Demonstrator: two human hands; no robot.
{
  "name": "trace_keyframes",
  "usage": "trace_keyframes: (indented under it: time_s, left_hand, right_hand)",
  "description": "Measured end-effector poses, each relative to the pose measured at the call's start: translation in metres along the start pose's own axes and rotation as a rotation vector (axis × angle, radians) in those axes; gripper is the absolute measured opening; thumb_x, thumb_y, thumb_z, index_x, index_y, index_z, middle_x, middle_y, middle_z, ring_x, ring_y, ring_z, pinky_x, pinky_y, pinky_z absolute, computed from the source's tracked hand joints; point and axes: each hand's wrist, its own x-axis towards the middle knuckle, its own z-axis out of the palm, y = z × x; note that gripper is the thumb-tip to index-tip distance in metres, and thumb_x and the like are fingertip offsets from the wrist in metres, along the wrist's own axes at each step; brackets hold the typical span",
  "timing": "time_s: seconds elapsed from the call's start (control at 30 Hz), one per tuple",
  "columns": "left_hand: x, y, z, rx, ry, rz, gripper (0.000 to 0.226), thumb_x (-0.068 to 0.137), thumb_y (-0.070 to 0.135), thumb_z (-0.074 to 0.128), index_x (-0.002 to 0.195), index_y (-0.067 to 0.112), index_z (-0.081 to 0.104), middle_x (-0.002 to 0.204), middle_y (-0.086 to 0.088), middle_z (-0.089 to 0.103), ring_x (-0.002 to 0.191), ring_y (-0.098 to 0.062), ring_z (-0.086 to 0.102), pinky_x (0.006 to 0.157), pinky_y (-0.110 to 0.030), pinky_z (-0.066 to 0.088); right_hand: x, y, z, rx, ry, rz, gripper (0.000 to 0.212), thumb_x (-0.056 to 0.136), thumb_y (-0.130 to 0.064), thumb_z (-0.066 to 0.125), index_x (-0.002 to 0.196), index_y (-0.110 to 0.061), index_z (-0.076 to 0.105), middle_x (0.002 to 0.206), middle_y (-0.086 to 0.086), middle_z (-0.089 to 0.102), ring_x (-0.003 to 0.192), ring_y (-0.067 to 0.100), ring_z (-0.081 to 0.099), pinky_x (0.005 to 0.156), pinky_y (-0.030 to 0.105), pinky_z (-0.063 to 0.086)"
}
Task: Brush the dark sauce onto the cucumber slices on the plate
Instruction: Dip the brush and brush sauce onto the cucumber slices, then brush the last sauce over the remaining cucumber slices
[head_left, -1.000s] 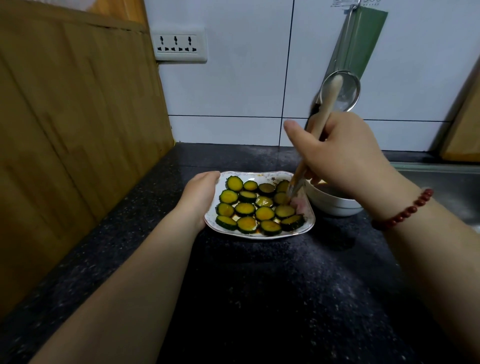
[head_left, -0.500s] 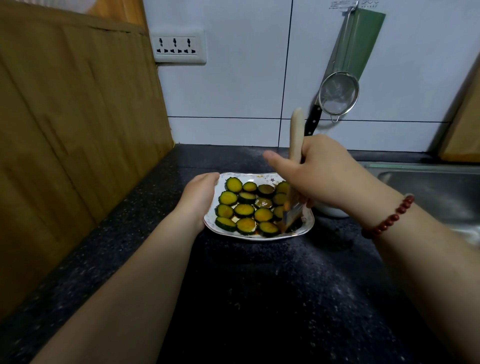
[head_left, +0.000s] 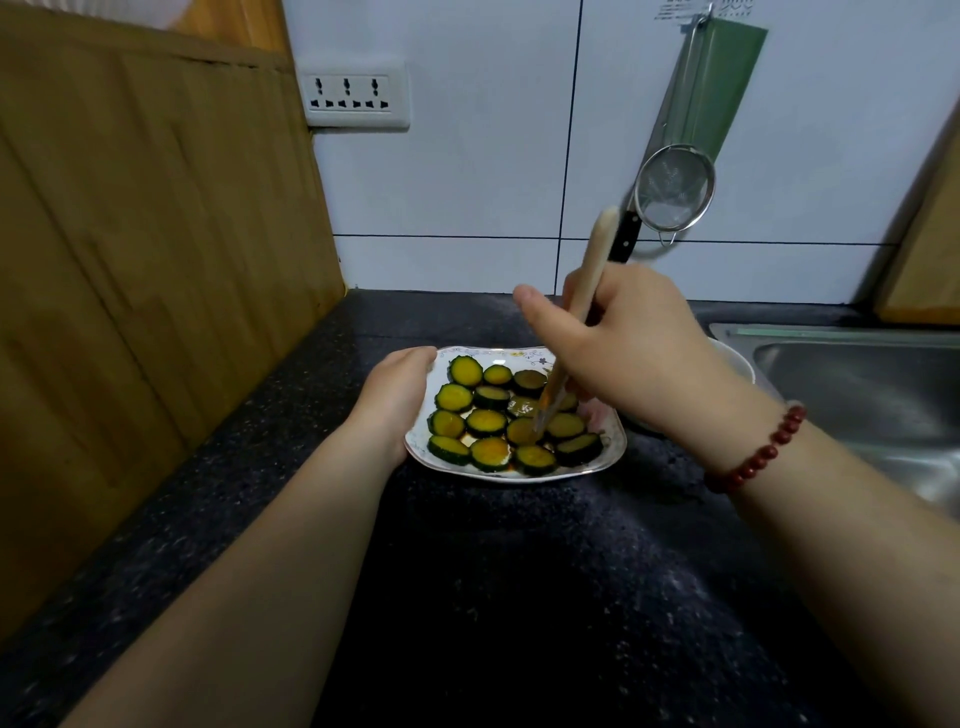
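Observation:
A white patterned plate sits on the dark counter, carrying several sauce-glazed cucumber slices. My left hand grips the plate's left rim. My right hand holds a wooden-handled brush, which slants down to the left. Its bristles touch a slice in the middle of the plate. A white sauce bowl stands behind my right hand and is mostly hidden by it.
A wooden board leans along the left wall. A steel sink lies at the right. A strainer and a knife hang on the tiled wall, with a socket strip to their left. Dark speckled counter spreads in front.
The brush moved from the plate's right side toward its middle, and its handle tilted over to the right. My left hand stays on the rim.

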Motion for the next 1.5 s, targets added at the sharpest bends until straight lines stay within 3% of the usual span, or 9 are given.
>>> trace_keyframes:
  time_s: [0.1,0.37,0.57,0.7,0.87,1.0,1.2,1.37,1.5]
  left_hand:
    - [0.001,0.000,0.001,-0.002,-0.004,0.004,0.029,0.097,0.027,0.057,0.117,0.014,0.074,0.099,-0.015,0.078,0.090,-0.030,0.074,0.084,-0.042,0.059]
    - [0.002,-0.001,0.000,0.007,-0.045,-0.015,0.024,0.100,0.024,0.054,0.106,0.011,0.073,0.076,-0.007,0.071,0.067,-0.020,0.068,0.060,-0.029,0.055]
    - [-0.004,0.003,0.001,0.015,-0.004,-0.027,0.033,0.096,0.029,0.057,0.121,0.015,0.073,0.109,-0.018,0.079,0.101,-0.035,0.077,0.094,-0.051,0.060]
    - [-0.005,0.004,0.001,0.026,0.006,-0.027,0.032,0.096,0.030,0.057,0.121,0.016,0.073,0.109,-0.016,0.079,0.106,-0.036,0.076,0.095,-0.052,0.060]
    - [-0.011,0.004,0.002,0.002,0.014,-0.015,0.026,0.096,0.027,0.057,0.111,0.016,0.075,0.114,-0.021,0.077,0.110,-0.041,0.073,0.098,-0.062,0.055]
    - [-0.013,0.005,0.004,-0.011,0.015,-0.010,0.022,0.098,0.026,0.056,0.109,0.017,0.073,0.112,-0.020,0.078,0.109,-0.040,0.074,0.098,-0.060,0.056]
    - [-0.014,0.005,0.003,-0.051,-0.001,-0.007,0.020,0.098,0.018,0.054,0.082,0.016,0.066,0.097,-0.020,0.072,0.086,-0.031,0.068,0.083,-0.044,0.056]
    - [-0.011,0.004,0.004,-0.115,0.046,0.023,0.028,0.102,0.017,0.053,0.074,0.022,0.052,0.080,-0.008,0.058,0.073,-0.023,0.058,0.071,-0.035,0.046]
    - [-0.013,0.006,0.004,-0.179,0.058,0.021,0.021,0.103,0.017,0.053,0.083,0.021,0.059,0.082,-0.002,0.066,0.076,-0.020,0.064,0.073,-0.033,0.052]
  right_hand:
    - [-0.002,-0.001,0.003,-0.010,-0.161,0.058,0.055,0.092,-0.054,0.059,0.064,-0.009,0.050,0.070,0.023,0.072,0.058,0.032,0.069,0.063,0.044,0.060]
    - [-0.003,-0.003,0.003,0.054,-0.162,0.053,0.055,0.094,-0.051,0.059,0.060,-0.009,0.047,0.066,0.024,0.070,0.056,0.032,0.068,0.057,0.040,0.058]
    - [0.002,0.002,-0.002,0.065,-0.025,0.068,0.053,0.095,-0.050,0.058,0.060,-0.012,0.047,0.069,0.028,0.068,0.057,0.034,0.068,0.062,0.047,0.058]
    - [0.006,0.006,-0.007,0.015,-0.049,0.106,0.054,0.094,-0.053,0.058,0.060,-0.013,0.047,0.071,0.025,0.071,0.059,0.034,0.070,0.063,0.046,0.060]
    - [0.023,0.024,-0.037,0.174,0.240,0.130,0.053,0.095,-0.049,0.060,0.083,0.002,0.063,0.057,0.009,0.069,0.047,0.022,0.071,0.057,0.042,0.063]
    - [0.037,0.054,-0.059,0.262,0.385,0.217,0.041,0.094,-0.045,0.061,0.070,-0.012,0.056,0.049,-0.001,0.062,0.043,0.018,0.069,0.053,0.042,0.064]
    - [0.041,0.092,-0.060,0.094,0.384,0.376,0.054,0.094,-0.045,0.055,0.091,0.006,0.071,0.073,0.011,0.073,0.067,0.027,0.074,0.075,0.042,0.061]
    - [0.040,0.110,-0.047,0.003,0.320,0.473,0.051,0.097,-0.042,0.055,0.095,0.007,0.071,0.066,0.004,0.058,0.058,0.019,0.052,0.052,0.030,0.037]
    - [0.040,0.126,-0.038,0.113,0.349,0.557,0.047,0.096,-0.039,0.059,0.106,0.005,0.068,0.086,0.012,0.063,0.071,0.024,0.056,0.062,0.032,0.041]
